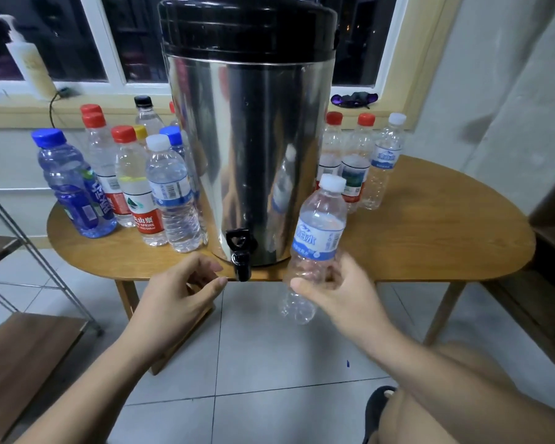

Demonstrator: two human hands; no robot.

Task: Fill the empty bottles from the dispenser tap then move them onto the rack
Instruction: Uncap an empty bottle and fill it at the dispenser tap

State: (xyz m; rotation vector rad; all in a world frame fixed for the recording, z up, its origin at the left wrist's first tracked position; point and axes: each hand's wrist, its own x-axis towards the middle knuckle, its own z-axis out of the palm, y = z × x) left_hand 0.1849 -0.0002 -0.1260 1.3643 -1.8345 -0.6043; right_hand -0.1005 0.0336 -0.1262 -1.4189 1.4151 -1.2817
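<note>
A steel dispenser (250, 149) with a black lid stands on the round wooden table (430, 238); its black tap (241, 254) juts over the front edge. My right hand (337, 290) grips the lower part of an empty clear bottle (318, 238) with a white cap and blue label, held tilted just right of the tap. My left hand (183, 290) hovers just left of the tap with loosely curled fingers, holding nothing. Several capped bottles (167, 193) stand left of the dispenser. Three empty-looking capped bottles (356, 161) stand to its right.
A metal-framed rack with wooden shelves (23, 347) stands at the lower left. A pump bottle (29, 59) and a dark purple item (354, 99) sit on the windowsill behind. My knee and a black slipper (378, 408) are at the lower right above the tiled floor.
</note>
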